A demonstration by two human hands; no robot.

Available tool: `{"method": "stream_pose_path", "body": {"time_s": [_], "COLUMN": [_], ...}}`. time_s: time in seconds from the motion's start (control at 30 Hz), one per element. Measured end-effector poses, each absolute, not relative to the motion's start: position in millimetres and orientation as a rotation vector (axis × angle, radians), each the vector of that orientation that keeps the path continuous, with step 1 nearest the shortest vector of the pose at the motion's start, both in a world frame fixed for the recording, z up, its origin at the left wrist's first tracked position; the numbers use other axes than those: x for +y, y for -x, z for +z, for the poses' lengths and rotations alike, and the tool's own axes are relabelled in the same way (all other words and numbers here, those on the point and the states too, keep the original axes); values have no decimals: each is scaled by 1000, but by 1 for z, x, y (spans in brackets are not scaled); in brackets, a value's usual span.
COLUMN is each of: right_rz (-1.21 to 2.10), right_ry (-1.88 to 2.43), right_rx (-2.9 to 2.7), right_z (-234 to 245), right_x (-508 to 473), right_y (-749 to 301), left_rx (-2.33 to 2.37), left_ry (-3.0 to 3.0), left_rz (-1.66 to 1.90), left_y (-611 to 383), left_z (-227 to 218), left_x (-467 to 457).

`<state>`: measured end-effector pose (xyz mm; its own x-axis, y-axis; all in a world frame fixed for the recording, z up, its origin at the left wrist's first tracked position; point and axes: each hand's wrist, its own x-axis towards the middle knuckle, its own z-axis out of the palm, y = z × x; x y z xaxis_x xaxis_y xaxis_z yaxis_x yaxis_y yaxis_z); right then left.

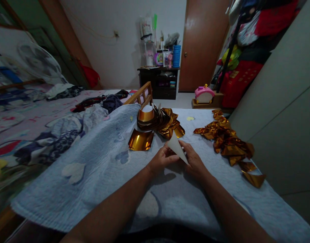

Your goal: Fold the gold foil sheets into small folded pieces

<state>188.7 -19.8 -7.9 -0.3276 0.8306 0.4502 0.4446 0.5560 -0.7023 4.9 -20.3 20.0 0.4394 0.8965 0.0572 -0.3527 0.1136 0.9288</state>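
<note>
Between my two hands is a sheet of paper, its pale side facing me and bent to a pointed shape. My left hand grips its left edge, thumb across the lower part. Fingers of my right hand close on its right edge. Just beyond lie a curved stack of shiny gold paper sheets and a larger fanned heap of gold paper. Off to the right, folded gold paper pieces form a long pile. Whether the held sheet has a gold back is hidden.
A light blue quilt with heart shapes covers the surface under my hands. Rumpled clothes lie on the bed at left. A wooden rail stands behind the heap, a pale cabinet along the right, and a dark low cabinet at the back wall.
</note>
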Motion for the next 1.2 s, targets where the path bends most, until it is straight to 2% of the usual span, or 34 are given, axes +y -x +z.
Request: {"method": "stream_pose_path", "body": {"time_s": [0.33, 0.57, 0.97, 1.2], "right_rz": [581, 616, 533, 684], "right_ry": [935, 903, 839, 916], "right_rx": [-1947, -2104, -2274, -2428], "right_z": [-10, -7, -2, -1], "right_x": [-19, -25, -34, -34], "right_y": [-193, -191, -196, -200], "left_rx": [621, 500, 823, 1096], "left_ry": [-815, -530, -726, -1109], "left_rz": [1181, 1032, 1125, 1114], "left_y": [-2, 11, 8, 8], "left_z": [16, 25, 10, 4], "left_x": [-8, 2, 4, 5]}}
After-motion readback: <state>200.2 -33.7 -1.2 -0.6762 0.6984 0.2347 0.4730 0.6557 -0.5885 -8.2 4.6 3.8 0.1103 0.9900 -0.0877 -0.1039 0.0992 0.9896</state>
